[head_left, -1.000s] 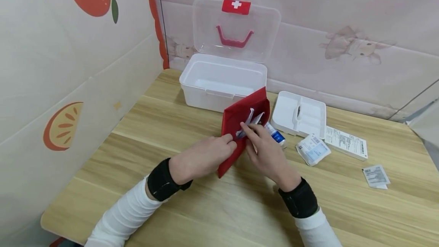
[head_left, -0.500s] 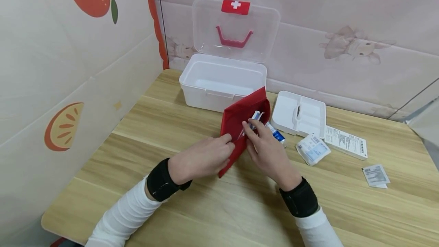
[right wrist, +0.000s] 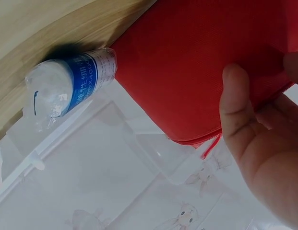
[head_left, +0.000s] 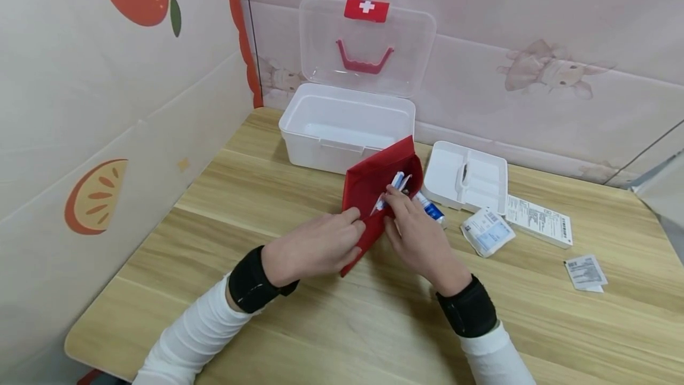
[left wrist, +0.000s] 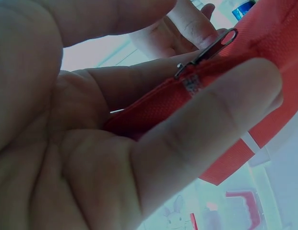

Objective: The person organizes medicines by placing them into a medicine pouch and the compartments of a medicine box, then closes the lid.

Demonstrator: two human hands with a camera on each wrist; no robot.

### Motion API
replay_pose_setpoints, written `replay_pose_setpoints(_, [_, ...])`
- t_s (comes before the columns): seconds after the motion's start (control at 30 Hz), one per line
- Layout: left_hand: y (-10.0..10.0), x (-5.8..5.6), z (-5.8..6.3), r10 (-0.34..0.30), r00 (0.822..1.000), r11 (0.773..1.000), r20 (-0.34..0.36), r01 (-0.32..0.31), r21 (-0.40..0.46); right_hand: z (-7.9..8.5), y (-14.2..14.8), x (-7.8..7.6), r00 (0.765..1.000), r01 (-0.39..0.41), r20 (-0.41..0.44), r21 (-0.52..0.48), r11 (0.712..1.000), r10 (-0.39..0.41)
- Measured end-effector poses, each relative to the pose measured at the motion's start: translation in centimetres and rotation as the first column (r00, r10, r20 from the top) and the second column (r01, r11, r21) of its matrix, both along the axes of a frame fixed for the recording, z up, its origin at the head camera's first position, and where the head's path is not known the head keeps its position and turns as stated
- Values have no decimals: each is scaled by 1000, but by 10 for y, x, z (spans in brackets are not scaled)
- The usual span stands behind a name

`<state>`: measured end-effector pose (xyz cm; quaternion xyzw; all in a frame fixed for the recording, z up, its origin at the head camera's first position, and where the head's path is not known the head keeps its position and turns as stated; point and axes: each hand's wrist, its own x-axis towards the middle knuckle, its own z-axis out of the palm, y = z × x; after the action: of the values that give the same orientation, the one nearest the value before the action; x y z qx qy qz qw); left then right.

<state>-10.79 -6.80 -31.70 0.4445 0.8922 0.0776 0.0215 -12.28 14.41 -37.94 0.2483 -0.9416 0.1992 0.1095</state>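
A red zip pouch (head_left: 369, 183) stands tilted above the table, its mouth spread apart. My left hand (head_left: 315, 248) pinches the near end of its edge, right beside the metal zipper pull (left wrist: 208, 52) in the left wrist view. At the other side, my right hand (head_left: 419, 245) grips the pouch's front edge, thumb (right wrist: 235, 91) against the outside and fingers inside the mouth. Slim white-and-blue packets (head_left: 397, 180) poke up within the pouch, their lower parts hidden by it and my fingers. Just behind my right hand lies a clear-wrapped bandage roll (right wrist: 81, 81) with a blue label.
A white first-aid box (head_left: 331, 153) with its clear lid (head_left: 369, 46) raised stands behind the pouch. To its right are a white divided tray (head_left: 443, 177), a gauze packet (head_left: 487, 232), a flat white box (head_left: 540, 221) and small sachets (head_left: 585, 273) on the wooden table (head_left: 224, 230).
The slim packets have shifted inside the pouch, a white-and-blue one now showing upright. My right fingers have moved slightly down onto the pouch's edge; my left hand keeps its hold.
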Motion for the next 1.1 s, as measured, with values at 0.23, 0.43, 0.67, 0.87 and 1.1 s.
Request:
replay_pose_setpoints(0.23, [-1,0,0,6,1000,1000,13,-5,-20,3,4,0,1000,19,-7,10,1000,-19])
replay_pose_setpoints(0.43, [-3,3,0,3,1000,998,24,-2,-61,2,9,-3,996,-6,-87,-55,998,1])
replay_pose_setpoints(0.67, [-5,3,0,-12,1000,997,-14,11,-82,-1,12,-4,992,-28,-128,-114,993,13])
replay_pose_setpoints(0.87, [-5,1,4,22,1000,992,-6,-22,-122,1,15,-4,996,-31,-91,-166,986,16])
replay_pose_setpoints(1.1, [-6,1,5,51,998,990,20,-48,-135,8,27,-4,998,11,-62,-225,974,-25])
